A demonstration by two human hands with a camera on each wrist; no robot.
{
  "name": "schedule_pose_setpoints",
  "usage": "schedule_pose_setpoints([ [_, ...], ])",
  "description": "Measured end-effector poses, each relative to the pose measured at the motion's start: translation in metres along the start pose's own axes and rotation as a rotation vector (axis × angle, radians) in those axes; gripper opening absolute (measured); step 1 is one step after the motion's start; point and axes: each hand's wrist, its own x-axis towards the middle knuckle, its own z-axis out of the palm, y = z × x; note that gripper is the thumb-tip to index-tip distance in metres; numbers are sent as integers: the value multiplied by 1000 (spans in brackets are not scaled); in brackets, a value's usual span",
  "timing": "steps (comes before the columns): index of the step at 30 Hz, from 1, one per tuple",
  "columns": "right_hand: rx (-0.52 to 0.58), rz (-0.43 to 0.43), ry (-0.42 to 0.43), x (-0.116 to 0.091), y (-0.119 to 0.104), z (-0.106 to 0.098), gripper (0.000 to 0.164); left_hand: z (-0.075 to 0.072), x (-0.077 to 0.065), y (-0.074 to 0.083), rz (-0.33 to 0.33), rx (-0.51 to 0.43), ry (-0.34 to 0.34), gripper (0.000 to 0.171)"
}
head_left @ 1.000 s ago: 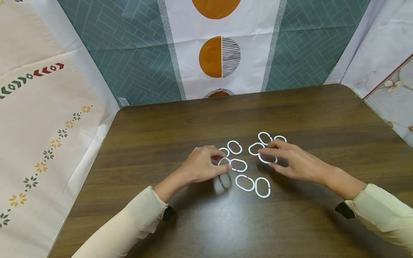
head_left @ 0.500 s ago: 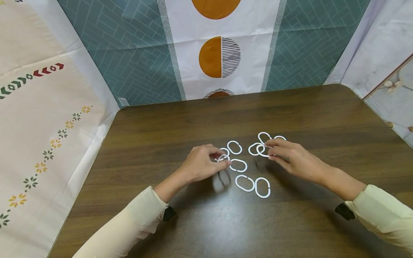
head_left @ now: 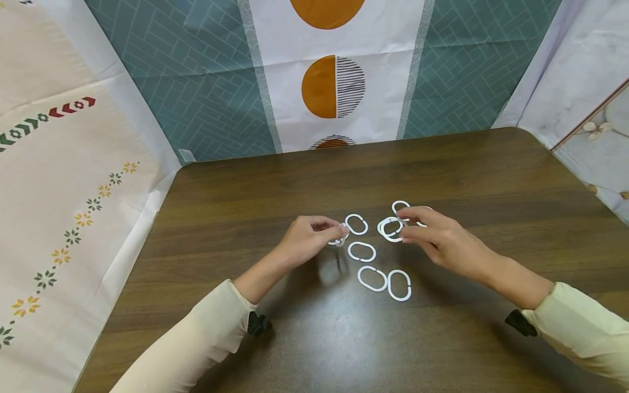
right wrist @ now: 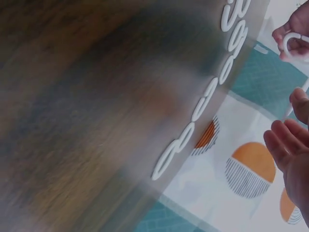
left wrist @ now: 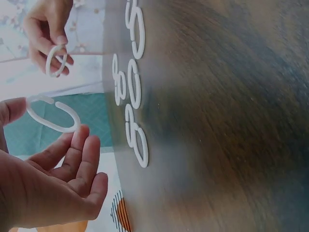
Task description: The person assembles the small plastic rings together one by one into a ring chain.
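Observation:
In the head view my left hand (head_left: 307, 240) pinches a white oval shower curtain ring between thumb and fingers, low over the table. The left wrist view shows this held ring (left wrist: 65, 129) with a small gap in its upper side. My right hand (head_left: 444, 237) is further right and pinches another shower curtain ring; that ring (left wrist: 48, 64) appears beyond the left hand in the left wrist view. In the head view it overlaps a ring lying on the table. More rings lie close by, among them one between the hands (head_left: 361, 243). The right fingers partly cover the rings behind them.
The brown wooden table (head_left: 236, 196) extends on all sides of the rings. Two rings, a left one (head_left: 359, 277) and a right one (head_left: 399, 300), lie nearest the body. A patterned teal and white cloth (head_left: 221, 109) hangs behind the table's far edge.
My left hand has raised and turned its ring, moving slightly away from the body. My right hand has shifted its ring left and slightly up, over another ring.

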Motion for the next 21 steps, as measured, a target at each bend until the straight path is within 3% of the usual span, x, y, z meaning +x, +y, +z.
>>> schedule_pose_setpoints([
  [5,-58,-76,-5,7,-5,3,31,2,2,2,-10,-57,-3,28],
  [21,-54,-144,-4,18,-12,14,30,7,6,6,-27,-179,-34,33],
])
